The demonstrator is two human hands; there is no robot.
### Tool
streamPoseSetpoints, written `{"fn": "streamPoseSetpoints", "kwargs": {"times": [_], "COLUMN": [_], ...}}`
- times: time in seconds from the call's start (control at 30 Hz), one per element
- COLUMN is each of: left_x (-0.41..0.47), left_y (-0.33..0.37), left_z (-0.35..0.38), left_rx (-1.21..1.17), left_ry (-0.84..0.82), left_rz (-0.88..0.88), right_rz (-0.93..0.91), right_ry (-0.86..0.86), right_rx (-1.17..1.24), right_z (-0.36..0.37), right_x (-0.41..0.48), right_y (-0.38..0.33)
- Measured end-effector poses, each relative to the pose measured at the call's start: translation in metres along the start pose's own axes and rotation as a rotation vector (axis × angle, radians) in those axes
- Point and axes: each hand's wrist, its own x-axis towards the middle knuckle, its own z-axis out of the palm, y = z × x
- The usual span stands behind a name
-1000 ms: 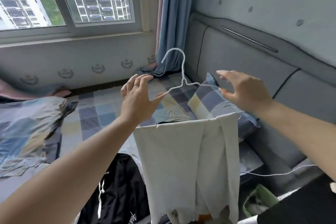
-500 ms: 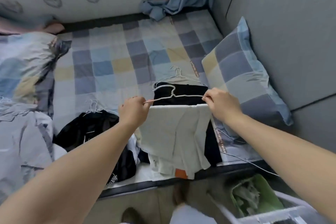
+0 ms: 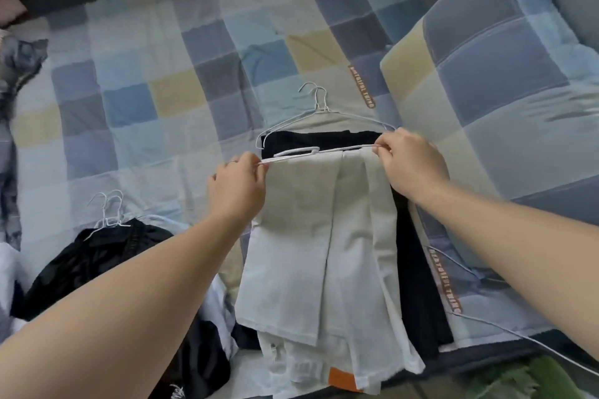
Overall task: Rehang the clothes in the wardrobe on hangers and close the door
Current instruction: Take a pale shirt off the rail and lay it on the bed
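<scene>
A pale grey-white garment (image 3: 317, 236) hangs folded over a thin white wire hanger (image 3: 311, 152), low over the bed. My left hand (image 3: 238, 186) pinches the hanger's left end and my right hand (image 3: 411, 162) pinches its right end. Under it lies a black garment (image 3: 324, 139) on two more white hangers (image 3: 316, 100). A crumpled black garment (image 3: 97, 262) with white hangers (image 3: 107, 210) at its top lies at the lower left. The wardrobe is not in view.
The bed has a checked blue, grey and yellow sheet (image 3: 155, 81). A matching checked pillow (image 3: 492, 74) lies at the right against a grey headboard. A white cable (image 3: 518, 337) runs across the bed's lower right edge. Green leaves (image 3: 525, 379) show at the bottom right.
The hanger with the pale garment has come down from chest height to just above the bed. My view has tilted down from the window to the bed. Both hands now pinch the hanger's ends.
</scene>
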Motion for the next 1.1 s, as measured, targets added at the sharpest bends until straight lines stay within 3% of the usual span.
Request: {"fn": "streamPoseSetpoints", "kwargs": {"times": [0.23,0.4,0.6,0.77,1.1], "left_x": [0.094,0.089,0.019,-0.068,-0.208], "left_y": [0.003,-0.014,-0.028,-0.047,-0.086], "left_z": [0.062,0.072,0.051,0.001,-0.134], "left_rx": [-0.042,0.120,0.138,0.177,0.095], "left_ry": [0.056,0.012,-0.147,-0.137,-0.231], "left_rz": [0.016,0.029,0.110,0.348,0.426], "right_rz": [0.066,0.064,0.115,0.102,0.290], "right_ry": [0.038,-0.118,-0.209,-0.247,-0.209], "right_rx": [0.073,-0.011,0.003,-0.014,-0.048], "right_z": [0.066,0.087,0.074,0.037,-0.047], "right_x": [0.087,0.082,0.002,-0.089,-0.280], "right_y": [0.025,0.021,-0.002,-0.038,-0.160]}}
